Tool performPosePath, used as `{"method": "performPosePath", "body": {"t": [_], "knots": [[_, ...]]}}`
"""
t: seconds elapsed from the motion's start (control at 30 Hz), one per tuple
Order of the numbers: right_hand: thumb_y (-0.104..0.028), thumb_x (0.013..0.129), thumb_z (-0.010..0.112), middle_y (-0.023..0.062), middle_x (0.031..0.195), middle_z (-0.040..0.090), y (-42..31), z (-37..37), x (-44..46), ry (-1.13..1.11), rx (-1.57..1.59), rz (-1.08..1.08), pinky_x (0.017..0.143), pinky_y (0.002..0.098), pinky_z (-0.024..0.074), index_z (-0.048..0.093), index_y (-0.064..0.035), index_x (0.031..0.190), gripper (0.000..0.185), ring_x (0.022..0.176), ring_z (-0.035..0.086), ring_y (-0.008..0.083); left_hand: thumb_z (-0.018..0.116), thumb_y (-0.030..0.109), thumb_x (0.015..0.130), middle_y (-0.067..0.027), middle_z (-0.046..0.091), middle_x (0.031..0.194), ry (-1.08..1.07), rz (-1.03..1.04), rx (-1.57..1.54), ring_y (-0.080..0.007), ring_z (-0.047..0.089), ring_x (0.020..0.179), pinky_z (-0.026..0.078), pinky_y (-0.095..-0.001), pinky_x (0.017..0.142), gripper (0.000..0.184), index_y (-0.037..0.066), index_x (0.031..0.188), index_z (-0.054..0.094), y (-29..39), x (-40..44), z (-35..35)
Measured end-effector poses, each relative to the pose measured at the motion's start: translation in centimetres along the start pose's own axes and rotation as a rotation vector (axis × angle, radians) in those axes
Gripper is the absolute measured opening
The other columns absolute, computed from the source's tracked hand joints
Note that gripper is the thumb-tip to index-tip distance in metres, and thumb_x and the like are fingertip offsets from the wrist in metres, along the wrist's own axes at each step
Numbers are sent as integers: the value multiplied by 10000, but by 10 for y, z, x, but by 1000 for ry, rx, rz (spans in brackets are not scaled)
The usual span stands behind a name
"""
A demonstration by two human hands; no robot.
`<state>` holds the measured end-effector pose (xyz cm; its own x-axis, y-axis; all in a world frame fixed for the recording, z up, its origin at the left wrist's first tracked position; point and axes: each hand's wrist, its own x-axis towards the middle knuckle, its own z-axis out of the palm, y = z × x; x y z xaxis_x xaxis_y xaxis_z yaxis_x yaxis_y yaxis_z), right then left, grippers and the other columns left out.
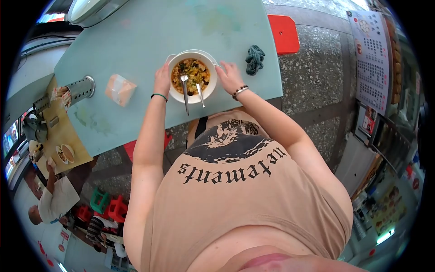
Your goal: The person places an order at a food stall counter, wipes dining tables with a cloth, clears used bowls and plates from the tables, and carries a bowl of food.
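A white bowl (210, 86) of chunky reddish-brown soup (195, 70) with green bits stands near the table's front edge. A pale rim shows behind it; whether that is a plate beneath, I cannot tell. My left hand (161, 82) grips the bowl's left side. On the opposite side, my right hand (230, 77) holds the rim, its thumb against the edge and its fingers slightly blurred. A metal spoon (184, 86) rests in the bowl with its handle pointing toward me. Beside it, a second metal utensil (200, 95) has its lower end hidden in the soup.
On the pale green table (136, 50) lie a tissue packet (120, 89) at left and a dark green scrunched cloth (255, 60) at right. A perforated metal utensil holder (81, 92) lies farther left. A red stool (284, 35) stands beyond the right edge. Other people sit behind, lower left.
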<state>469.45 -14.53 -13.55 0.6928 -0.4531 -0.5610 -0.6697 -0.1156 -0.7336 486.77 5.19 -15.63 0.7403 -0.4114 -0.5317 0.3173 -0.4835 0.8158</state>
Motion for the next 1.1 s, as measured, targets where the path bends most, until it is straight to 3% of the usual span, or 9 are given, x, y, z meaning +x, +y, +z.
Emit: {"method": "performPosePath", "body": {"t": [0.07, 0.17, 0.3, 0.43, 0.67, 0.8, 0.9, 0.97, 1.1], "knots": [[-472, 838, 520, 258, 1337, 298, 6, -30, -7, 430, -574, -381, 1021, 436, 274, 450, -89, 1276, 586, 1211, 315, 411, 322, 383, 947, -205, 353, 1357, -69, -34, -198, -309, 323, 1256, 276, -370, 1021, 503, 33, 1285, 450, 4, -12, -3], [-377, 784, 629, 241, 1341, 313, 14, -73, -3, 617, -669, -440, 1014, 464, 280, 475, -135, 1254, 551, 1232, 300, 409, 338, 380, 944, -186, 343, 1376, 20, -86, -249, -292, 308, 1274, 257, -363, 1034, 506, 32, 1300, 431, 7, -31, -11], [-121, 696, 674, 167, 1306, 383, 53, -74, 25, 284, -747, -719, 975, 438, 357, 552, -172, 1130, 454, 1194, 367, 378, 347, 368, 943, -166, 342, 1373, 399, 68, 347, -296, 285, 1281, 220, -374, 1054, 511, 19, 1313, 396, -2, -57, -25], [59, 661, 553, 133, 1072, 533, 35, -125, 55, 196, -487, -925, 843, 386, 464, 604, -147, 981, 385, 996, 518, 329, 372, 255, 947, -187, 355, 1328, 708, 256, 222, -302, 313, 1250, 248, -388, 1036, 446, 18, 1325, 361, 18, -116, -12], [-111, 782, 537, 192, 1237, 450, -2, -165, 211, 318, -497, -1062, 975, 444, 357, 444, -55, 1222, 454, 1153, 416, 380, 419, 108, 910, -202, 359, 1310, 956, 164, 274, -322, 333, 1225, 261, -391, 1025, 420, -27, 1304, 365, 31, -212, 144], [-190, 804, 545, 168, 1300, 411, 30, -123, 88, -477, -784, -1313, 1023, 500, 284, 482, -41, 1183, 412, 1235, 352, 330, 408, 131, 921, -186, 359, 1318, 879, 110, 249, -312, 327, 1234, 245, -395, 1032, 421, -12, 1314, 360, 34, -233, 232], [-201, 826, 522, 160, 1293, 419, 42, -139, 117, -675, -784, -1479, 1046, 475, 264, 490, -24, 1173, 391, 1244, 346, 326, 400, 146, 931, -172, 363, 1319, 832, 30, 221, -296, 320, 1240, 242, -384, 1034, 420, 0, 1322, 353, 29, -261, 268], [-180, 807, 478, 136, 1279, 448, -9, -153, 190, -71, -1402, -1672, 1031, 451, 288, 499, -37, 1170, 390, 1232, 376, 280, 393, 161, 937, -167, 345, 1335, 823, -58, 213, -299, 300, 1251, 243, -391, 1029, 431, 13, 1338, 333, 23, -282, 288], [2, 781, 413, 235, 1266, 438, -99, -146, 295, 90, -823, -1298, 1009, 458, 321, 511, -46, 1183, 416, 1172, 399, 414, 398, 163, 936, -181, 303, 1349, 897, -253, 25, -314, 293, 1245, 248, -412, 1021, 443, 25, 1349, 321, 6, -314, 330]]}}
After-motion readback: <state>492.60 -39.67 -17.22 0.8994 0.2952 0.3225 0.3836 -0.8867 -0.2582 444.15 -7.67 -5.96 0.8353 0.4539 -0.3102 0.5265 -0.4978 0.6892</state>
